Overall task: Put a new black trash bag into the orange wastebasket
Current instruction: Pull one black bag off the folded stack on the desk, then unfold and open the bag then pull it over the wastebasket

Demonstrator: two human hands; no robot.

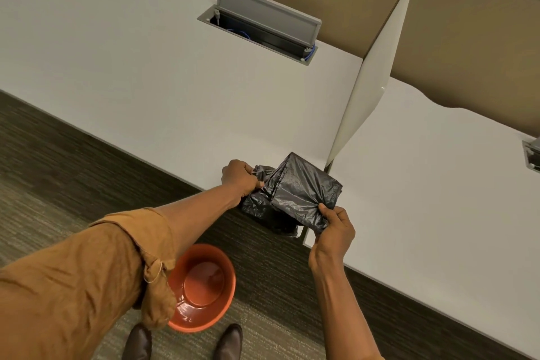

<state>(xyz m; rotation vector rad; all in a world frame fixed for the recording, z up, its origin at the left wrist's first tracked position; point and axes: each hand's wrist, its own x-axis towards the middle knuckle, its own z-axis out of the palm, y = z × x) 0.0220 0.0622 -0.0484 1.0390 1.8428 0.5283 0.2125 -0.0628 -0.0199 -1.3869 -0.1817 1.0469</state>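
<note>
A folded black trash bag [301,187] is held up over the front edge of the white desk [146,73]. My left hand [239,175] grips its crumpled left end. My right hand [336,228] pinches its lower right corner. Part of the bag hangs down below the desk edge, between my hands. The orange wastebasket [204,286] stands on the carpet below, near my feet, with no bag inside; my left sleeve covers its left side.
A white divider panel [365,96] splits the desk from a second desk [438,184] on the right. An open grey cable hatch [263,20] sits at the back. My dark shoes [228,342] stand on the striped carpet [43,184].
</note>
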